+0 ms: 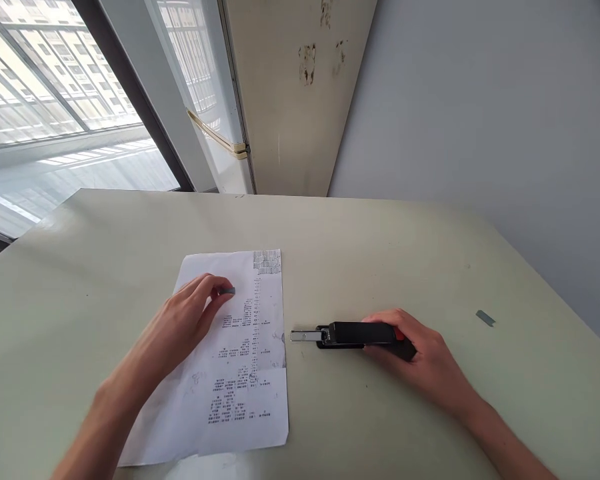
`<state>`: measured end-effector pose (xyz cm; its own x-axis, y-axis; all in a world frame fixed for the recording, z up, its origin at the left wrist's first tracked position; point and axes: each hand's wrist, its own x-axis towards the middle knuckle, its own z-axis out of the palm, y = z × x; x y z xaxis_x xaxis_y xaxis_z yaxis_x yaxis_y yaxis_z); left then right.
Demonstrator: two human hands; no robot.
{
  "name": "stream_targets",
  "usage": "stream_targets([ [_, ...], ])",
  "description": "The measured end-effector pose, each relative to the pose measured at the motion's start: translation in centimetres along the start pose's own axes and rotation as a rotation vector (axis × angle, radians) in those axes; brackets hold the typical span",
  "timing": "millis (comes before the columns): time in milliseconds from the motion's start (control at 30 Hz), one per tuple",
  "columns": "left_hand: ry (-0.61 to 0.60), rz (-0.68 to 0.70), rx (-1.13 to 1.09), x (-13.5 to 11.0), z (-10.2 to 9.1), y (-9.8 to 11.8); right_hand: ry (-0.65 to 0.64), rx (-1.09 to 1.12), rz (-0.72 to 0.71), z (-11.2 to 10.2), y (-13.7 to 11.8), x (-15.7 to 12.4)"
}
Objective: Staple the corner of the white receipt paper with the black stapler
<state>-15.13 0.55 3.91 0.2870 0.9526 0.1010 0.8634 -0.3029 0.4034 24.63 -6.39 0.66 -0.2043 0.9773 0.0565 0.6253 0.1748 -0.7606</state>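
In the head view, the left hand (pixel 193 310) pinches a grey strip (pixel 228 291) over the paper (pixel 240 373). The right hand (pixel 423 347) grips the back of the black stapler (pixel 353 334), whose metal tray (pixel 305 336) juts out just beside the paper's edge. Another strip (pixel 485 318) lies on the table (pixel 360 253), right of the stapler.

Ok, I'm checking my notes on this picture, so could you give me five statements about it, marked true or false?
1. The left hand holds a small grey strip above the printed sheet. True.
2. The right hand grips the black stapler. True.
3. The stapler lies on top of the printed sheet. False: it is beside the sheet, to its right.
4. The stapler's metal tray points toward the right hand. False: the metal tray points left, toward the sheet.
5. Another grey piece lies on the table. True.
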Motion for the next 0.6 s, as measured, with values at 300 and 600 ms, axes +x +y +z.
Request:
stream_targets([
  [300, -0.110, 0.105, -0.196, -0.5, 1.6, 3.3, -0.012, -0.012, -0.010, -0.2, 0.0, 0.0],
  [600, -0.140, 0.103, -0.291, -0.5, 1.6, 4.7, -0.018, -0.029, 0.003, -0.1, 0.2, 0.0],
])
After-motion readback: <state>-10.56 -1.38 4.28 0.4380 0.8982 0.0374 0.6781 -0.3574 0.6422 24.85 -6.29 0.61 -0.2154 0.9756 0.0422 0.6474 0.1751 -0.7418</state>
